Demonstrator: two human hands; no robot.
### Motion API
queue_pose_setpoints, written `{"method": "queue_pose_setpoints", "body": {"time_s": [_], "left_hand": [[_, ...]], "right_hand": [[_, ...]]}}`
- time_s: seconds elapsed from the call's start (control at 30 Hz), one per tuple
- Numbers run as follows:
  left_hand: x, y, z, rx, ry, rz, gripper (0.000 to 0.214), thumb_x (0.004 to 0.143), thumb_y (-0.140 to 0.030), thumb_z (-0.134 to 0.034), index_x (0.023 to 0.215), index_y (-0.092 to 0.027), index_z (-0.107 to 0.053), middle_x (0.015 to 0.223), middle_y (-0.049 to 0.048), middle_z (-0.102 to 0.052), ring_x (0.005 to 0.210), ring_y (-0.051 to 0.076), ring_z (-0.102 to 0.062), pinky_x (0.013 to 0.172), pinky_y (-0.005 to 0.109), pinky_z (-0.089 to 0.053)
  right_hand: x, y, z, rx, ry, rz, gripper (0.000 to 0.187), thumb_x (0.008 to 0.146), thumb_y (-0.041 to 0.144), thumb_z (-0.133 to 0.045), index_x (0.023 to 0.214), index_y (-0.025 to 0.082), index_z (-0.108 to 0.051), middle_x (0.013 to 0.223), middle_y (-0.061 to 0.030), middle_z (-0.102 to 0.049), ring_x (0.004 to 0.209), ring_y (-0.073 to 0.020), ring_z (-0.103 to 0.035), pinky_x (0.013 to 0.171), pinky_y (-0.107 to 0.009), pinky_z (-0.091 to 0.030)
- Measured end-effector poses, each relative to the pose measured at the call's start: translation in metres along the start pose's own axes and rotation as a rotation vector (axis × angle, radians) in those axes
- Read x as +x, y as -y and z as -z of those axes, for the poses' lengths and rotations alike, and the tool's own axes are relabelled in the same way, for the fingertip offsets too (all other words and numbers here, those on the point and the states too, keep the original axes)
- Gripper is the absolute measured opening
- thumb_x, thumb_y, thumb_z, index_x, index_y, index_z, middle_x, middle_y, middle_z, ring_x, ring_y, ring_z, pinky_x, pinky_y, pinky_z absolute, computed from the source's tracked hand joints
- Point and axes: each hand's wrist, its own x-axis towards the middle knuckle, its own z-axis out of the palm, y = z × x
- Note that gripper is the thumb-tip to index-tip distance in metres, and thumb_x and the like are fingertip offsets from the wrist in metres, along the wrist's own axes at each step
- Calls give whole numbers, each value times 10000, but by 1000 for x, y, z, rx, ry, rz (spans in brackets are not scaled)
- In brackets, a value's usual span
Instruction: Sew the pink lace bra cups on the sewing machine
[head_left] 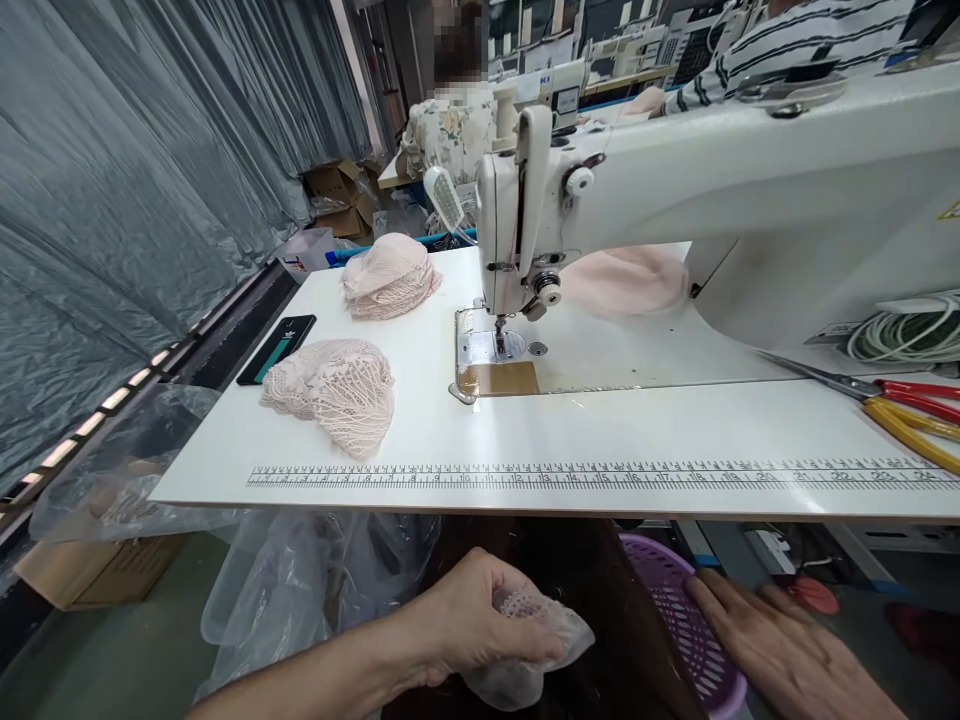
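The left hand (487, 625), low on the near side of the sewing machine (675, 180), was closed around a pale, see-through bundle (517, 685). Fingers hid its middle, and whether it was cloth or plastic was hard to tell. Its long axis ran roughly along the machine's arm, the loose tip pointing toward the machine's right end. The right hand (787, 650), low and further right before the machine, was open, its fingers outstretched; blur and a hidden palm left contact with the one purple basket (682, 620) unclear. That basket was partly covered by the hand. Left of the machine's needle sat two lace piles, one farther (390, 275) and one nearer (337, 390), beside one phone (274, 350), partly covered. One pink piece (626, 280) lay partly hidden behind the machine's head. Red and yellow handles (904, 433), right of the needle, were cut off.
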Motion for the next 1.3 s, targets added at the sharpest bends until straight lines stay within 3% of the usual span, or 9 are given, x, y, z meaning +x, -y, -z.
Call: {"method": "queue_pose_setpoints", "body": {"time_s": [0.07, 0.13, 0.2, 0.3, 0.47, 0.63, 0.73, 0.8, 1.3], "left_hand": [[2, -1, 0, 0, 23, 17, 247, 509, -279, -758, 553, -112, -583, 498, -30, -477, 464, 66, -381, 434, 187, -278], [4, -2, -1, -2, 51, 17, 274, 497, -293, -777, 573, -112, -586, 505, -36, -471, 469, 65, -376, 437, 186, -278], [5, -2, -2, -1, 83, -6, 300, 485, -299, -796, 608, -112, -597, 525, -42, -473, 485, 63, -374, 443, 181, -274], [1, 0, 0, 35, 97, -54, 342, 469, -310, -816, 658, -113, -610, 550, -53, -468, 517, 63, -369, 451, 174, -266], [-13, 3, 11, 137, 114, -150, 395, 504, -376, -810, 530, -128, -504, 509, -77, -336, 516, 54, -274, 429, 190, -184], [-14, 3, 19, 213, 180, -231, 522, 503, -402, -810, 446, -142, -360, 508, -75, -265, 514, 54, -219, 433, 228, -127], [-7, 5, 22, 185, 206, -191, 452, 505, -427, -805, 477, -135, -460, 516, -72, -299, 524, 60, -248, 444, 221, -156], [-5, 5, 24, 174, 224, -169, 405, 511, -433, -801, 526, -130, -532, 527, -69, -332, 536, 64, -272, 452, 215, -175], [-10, 2, 24, 233, 234, -184, 357, 651, -346, -714, 511, -139, -459, 515, -67, -303, 519, 61, -251, 462, 211, -176]], "right_hand": [[-4, -1, 5, -29, -2, -53, 166, 826, 217, -439, 885, 270, -585, 789, -52, -691, 644, -224, -653, 537, -299, -493], [5, 17, 10, 112, 239, -136, 164, 859, 265, -485, 1002, 296, -559, 893, -12, -682, 750, -181, -654, 628, -252, -508], [21, 43, 12, 270, 343, -216, 188, 873, 349, -503, 1056, 313, -528, 986, 19, -657, 867, -157, -629, 730, -231, -492], [45, 70, 7, 405, 423, -216, 156, 895, 393, -454, 889, 277, -559, 848, 31, -627, 801, -149, -596, 728, -245, -456], [54, 79, 5, 554, 561, -316, 353, 905, 487, -395, 706, 228, -531, 700, 31, -518, 701, -143, -509, 644, -239, -391], [51, 80, 5, 866, 572, -418, 380, 866, 535, -453, 665, 212, -457, 671, 43, -417, 651, -121, -420, 601, -219, -341], [53, 79, 0, 973, 590, -440, 416, 863, 557, -446, 643, 206, -405, 628, 54, -342, 588, -103, -337, 544, -212, -291], [55, 77, -2, 969, 617, -424, 419, 870, 565, -429, 655, 206, -409, 639, 51, -340, 584, -101, -323, 531, -209, -283], [58, 72, -9, 1008, 726, -331, 399, 861, 565, -455, 734, 188, -487, 659, 44, -376, 601, -97, -342, 530, -208, -279]]}}
